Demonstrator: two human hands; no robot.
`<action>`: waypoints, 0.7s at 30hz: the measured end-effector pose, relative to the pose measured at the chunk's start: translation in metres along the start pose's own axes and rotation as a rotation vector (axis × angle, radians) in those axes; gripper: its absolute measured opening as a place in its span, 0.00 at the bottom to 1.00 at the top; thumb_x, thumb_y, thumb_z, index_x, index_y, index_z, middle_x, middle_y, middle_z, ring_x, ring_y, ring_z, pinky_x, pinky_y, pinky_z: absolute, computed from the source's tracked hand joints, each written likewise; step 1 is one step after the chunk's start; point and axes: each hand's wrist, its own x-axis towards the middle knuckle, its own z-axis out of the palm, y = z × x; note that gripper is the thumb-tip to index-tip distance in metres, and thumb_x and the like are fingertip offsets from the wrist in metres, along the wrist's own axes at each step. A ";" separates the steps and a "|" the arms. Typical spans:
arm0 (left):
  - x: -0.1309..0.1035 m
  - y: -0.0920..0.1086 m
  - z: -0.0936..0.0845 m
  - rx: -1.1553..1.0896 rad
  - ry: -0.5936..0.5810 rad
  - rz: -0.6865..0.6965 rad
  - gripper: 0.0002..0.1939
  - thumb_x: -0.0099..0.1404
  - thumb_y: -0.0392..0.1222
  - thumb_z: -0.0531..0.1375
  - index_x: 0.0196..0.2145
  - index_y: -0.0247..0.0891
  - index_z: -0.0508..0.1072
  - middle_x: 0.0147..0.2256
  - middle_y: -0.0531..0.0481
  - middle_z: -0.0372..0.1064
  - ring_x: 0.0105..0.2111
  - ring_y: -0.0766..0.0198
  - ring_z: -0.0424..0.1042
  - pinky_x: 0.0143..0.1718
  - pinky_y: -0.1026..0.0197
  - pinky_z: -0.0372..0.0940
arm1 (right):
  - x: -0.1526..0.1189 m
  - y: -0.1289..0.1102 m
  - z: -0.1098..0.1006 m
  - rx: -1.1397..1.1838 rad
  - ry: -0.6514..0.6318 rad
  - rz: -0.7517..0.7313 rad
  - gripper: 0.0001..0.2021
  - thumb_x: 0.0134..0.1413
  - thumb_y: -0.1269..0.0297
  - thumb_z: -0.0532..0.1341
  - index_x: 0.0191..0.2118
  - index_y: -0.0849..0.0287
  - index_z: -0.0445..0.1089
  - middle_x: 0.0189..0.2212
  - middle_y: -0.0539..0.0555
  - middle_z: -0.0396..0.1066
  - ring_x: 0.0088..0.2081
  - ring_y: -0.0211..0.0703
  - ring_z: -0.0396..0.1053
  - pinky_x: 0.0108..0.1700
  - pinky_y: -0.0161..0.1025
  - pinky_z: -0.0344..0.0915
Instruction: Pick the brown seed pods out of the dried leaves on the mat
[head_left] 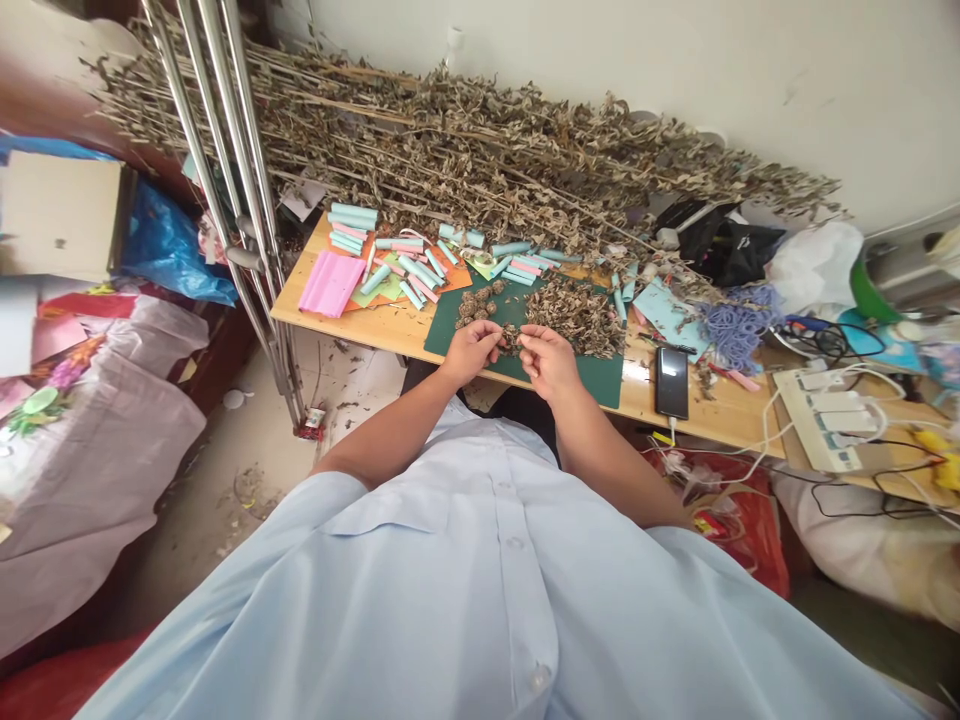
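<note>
Between my two hands, just above the green mat point(600, 385), is a small clump of dried leaves point(510, 340). My left hand point(472, 350) pinches its left side with thumb and fingers. On the other side my right hand point(547, 358) grips it with curled fingers. Several rolled balls of dried leaves point(474, 303) lie on the mat beyond my left hand. A loose heap of dried leaves point(576, 312) spreads over the mat to the right. Teal and pink paper rolls point(420, 272) lie scattered behind the mat, beside a pink paper stack point(330, 283).
Long dried leafy stalks point(450, 140) are piled along the back of the wooden table point(390, 325). Metal poles point(225, 150) stand at the left. On the right are a phone point(671, 380), purple yarn point(739, 325) and a power strip point(821, 420) with trailing cables.
</note>
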 end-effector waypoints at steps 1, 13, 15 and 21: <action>0.001 -0.001 0.000 -0.034 0.026 -0.005 0.08 0.63 0.44 0.62 0.35 0.36 0.71 0.21 0.56 0.68 0.16 0.74 0.61 0.17 0.69 0.52 | -0.003 -0.001 -0.001 -0.044 -0.019 -0.015 0.15 0.40 0.63 0.70 0.38 0.57 0.71 0.27 0.45 0.70 0.18 0.28 0.57 0.14 0.28 0.43; 0.004 -0.005 0.001 -0.095 0.103 -0.032 0.09 0.59 0.42 0.63 0.36 0.37 0.71 0.22 0.56 0.67 0.17 0.73 0.62 0.17 0.69 0.49 | -0.037 0.039 -0.034 -0.945 -0.287 -0.316 0.07 0.53 0.68 0.62 0.36 0.57 0.77 0.31 0.52 0.76 0.31 0.41 0.71 0.37 0.38 0.67; 0.004 -0.004 0.000 -0.051 0.121 -0.021 0.08 0.59 0.41 0.63 0.37 0.38 0.70 0.22 0.56 0.66 0.17 0.72 0.62 0.17 0.69 0.50 | -0.038 0.048 -0.039 -1.018 -0.320 -0.436 0.08 0.54 0.71 0.61 0.36 0.57 0.77 0.35 0.54 0.76 0.36 0.43 0.73 0.42 0.40 0.69; 0.011 0.012 -0.005 0.300 0.158 0.097 0.07 0.63 0.40 0.60 0.39 0.39 0.73 0.21 0.56 0.65 0.22 0.68 0.65 0.26 0.65 0.61 | -0.046 0.055 -0.046 -1.056 -0.343 -0.541 0.11 0.57 0.74 0.60 0.40 0.56 0.79 0.42 0.57 0.77 0.44 0.46 0.74 0.50 0.42 0.69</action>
